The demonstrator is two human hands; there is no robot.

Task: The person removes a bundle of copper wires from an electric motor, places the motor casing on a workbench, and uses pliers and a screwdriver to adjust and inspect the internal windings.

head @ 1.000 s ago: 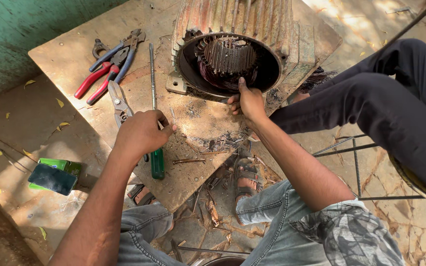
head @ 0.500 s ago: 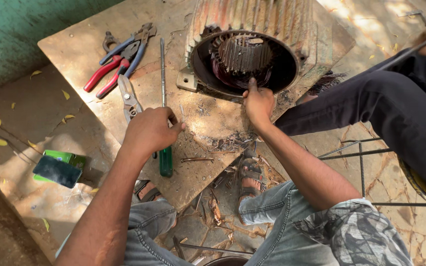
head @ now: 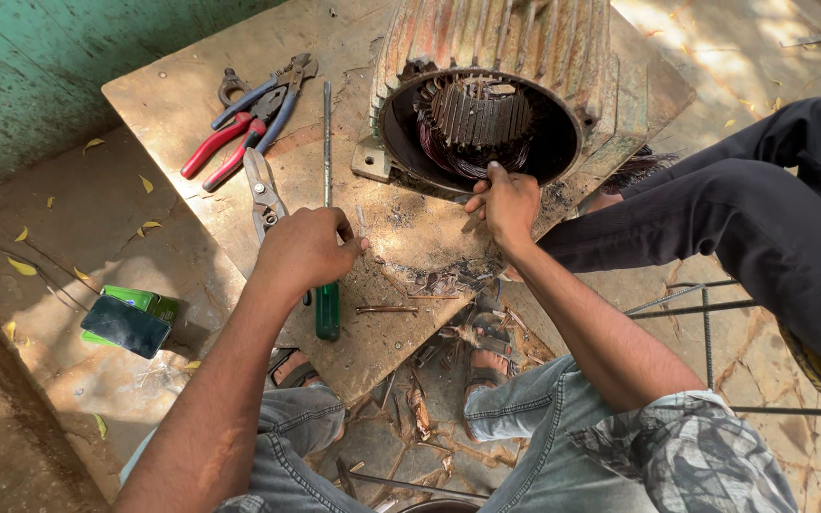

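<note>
Outdoors, a worn wooden bench [head: 192, 95] on cracked paving carried a rusty finned motor housing [head: 505, 66], open end toward the worker. Right hand [head: 505, 201] sat at the housing's lower rim, fingers pinched on something at the windings [head: 472, 123]; what exactly could not be told. Left hand [head: 306, 249] was closed over the long green-handled screwdriver [head: 327, 237] lying left of the housing. Pliers [head: 239, 133] lay further left. Judged: stripping windings; next move needs the screwdriver brought to the rim as a lever. Against the earlier frame, the left hand had settled onto the screwdriver; right hand held its place.
</note>
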